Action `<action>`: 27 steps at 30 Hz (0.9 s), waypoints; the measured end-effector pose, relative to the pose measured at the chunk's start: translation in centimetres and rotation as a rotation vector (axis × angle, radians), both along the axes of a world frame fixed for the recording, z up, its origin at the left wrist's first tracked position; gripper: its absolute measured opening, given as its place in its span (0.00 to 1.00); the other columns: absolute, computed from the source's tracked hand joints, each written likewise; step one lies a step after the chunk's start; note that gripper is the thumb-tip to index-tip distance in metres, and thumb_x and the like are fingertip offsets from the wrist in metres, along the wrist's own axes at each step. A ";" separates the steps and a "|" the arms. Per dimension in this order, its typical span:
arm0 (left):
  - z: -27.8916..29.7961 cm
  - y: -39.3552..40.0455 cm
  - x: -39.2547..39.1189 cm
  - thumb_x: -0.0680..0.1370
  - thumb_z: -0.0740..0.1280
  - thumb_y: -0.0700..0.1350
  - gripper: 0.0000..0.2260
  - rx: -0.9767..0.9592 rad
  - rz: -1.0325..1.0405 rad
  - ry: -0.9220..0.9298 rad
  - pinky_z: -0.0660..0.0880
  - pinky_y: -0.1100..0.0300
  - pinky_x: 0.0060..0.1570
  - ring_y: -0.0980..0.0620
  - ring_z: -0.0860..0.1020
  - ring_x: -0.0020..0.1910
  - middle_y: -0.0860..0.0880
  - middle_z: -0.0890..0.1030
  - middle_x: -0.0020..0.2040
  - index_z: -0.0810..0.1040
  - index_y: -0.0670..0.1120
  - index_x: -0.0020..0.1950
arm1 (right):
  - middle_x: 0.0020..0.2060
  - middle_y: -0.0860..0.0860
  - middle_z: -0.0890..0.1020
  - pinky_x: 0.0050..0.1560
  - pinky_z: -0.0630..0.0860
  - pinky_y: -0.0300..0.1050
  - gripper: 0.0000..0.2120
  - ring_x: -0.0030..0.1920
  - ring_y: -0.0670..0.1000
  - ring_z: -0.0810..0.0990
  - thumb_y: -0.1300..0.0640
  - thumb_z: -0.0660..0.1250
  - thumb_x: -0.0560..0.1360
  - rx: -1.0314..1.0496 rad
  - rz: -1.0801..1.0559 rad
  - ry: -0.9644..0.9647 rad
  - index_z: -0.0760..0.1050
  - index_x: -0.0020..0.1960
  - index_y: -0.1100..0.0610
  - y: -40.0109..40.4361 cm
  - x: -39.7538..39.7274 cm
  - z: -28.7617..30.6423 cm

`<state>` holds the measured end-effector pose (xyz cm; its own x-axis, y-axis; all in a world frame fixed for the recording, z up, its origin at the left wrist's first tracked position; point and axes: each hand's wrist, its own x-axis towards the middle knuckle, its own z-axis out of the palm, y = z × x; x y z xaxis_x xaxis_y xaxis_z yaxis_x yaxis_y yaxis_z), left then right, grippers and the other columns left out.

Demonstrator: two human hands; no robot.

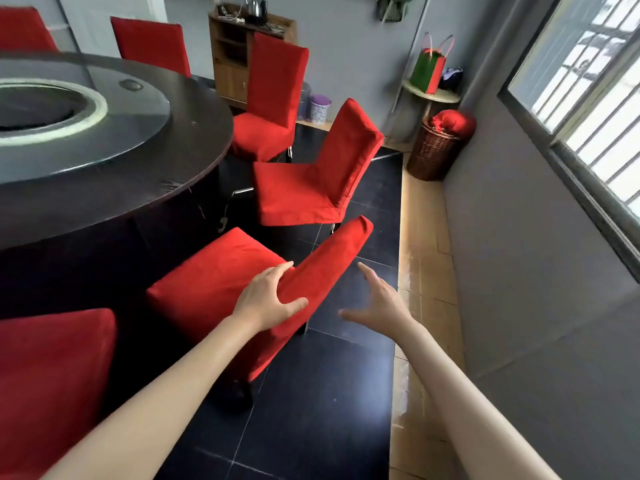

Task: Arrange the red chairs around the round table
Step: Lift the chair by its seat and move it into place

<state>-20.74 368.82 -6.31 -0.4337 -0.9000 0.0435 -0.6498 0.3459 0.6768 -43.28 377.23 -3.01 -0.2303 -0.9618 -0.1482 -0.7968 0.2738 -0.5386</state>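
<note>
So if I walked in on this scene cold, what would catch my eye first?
Probably the bright red chairs ringing the dark round table at the left. Nearest, the left hand grips the backrest top of the closest red chair, while the right hand hovers open beside it, apart from it. A barred window glows at the right.

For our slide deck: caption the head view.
Left hand grips a red chair's backrest beside the round table; right hand open.
</note>
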 end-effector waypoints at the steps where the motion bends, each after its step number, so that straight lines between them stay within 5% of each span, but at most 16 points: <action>1: -0.3 -0.4 -0.8 0.70 0.73 0.58 0.37 0.011 0.032 -0.007 0.64 0.55 0.69 0.51 0.67 0.71 0.50 0.69 0.73 0.64 0.51 0.75 | 0.72 0.48 0.68 0.66 0.69 0.52 0.51 0.72 0.52 0.66 0.39 0.75 0.62 0.003 0.035 0.002 0.52 0.78 0.45 -1.1 -1.1 -0.2; 15: -3.9 -0.8 -6.4 0.70 0.70 0.63 0.37 0.113 0.565 -0.014 0.65 0.51 0.70 0.52 0.65 0.73 0.52 0.67 0.74 0.61 0.54 0.76 | 0.74 0.47 0.64 0.71 0.61 0.56 0.51 0.75 0.53 0.59 0.40 0.75 0.64 0.031 0.557 0.168 0.52 0.78 0.47 -15.7 -9.1 -3.0; 27: -5.2 -4.8 -9.3 0.71 0.69 0.63 0.37 0.103 0.708 -0.091 0.64 0.53 0.70 0.53 0.64 0.73 0.53 0.67 0.74 0.61 0.55 0.76 | 0.73 0.48 0.66 0.71 0.60 0.57 0.53 0.74 0.54 0.59 0.37 0.75 0.62 0.071 0.777 0.221 0.51 0.78 0.45 -24.2 -10.6 -5.1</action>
<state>-30.03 364.02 -11.49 0.2576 -0.9640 -0.0652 -0.7495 -0.2420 0.6162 -53.93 353.03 -8.06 0.4684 -0.8492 -0.2439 -0.8594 -0.3738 -0.3488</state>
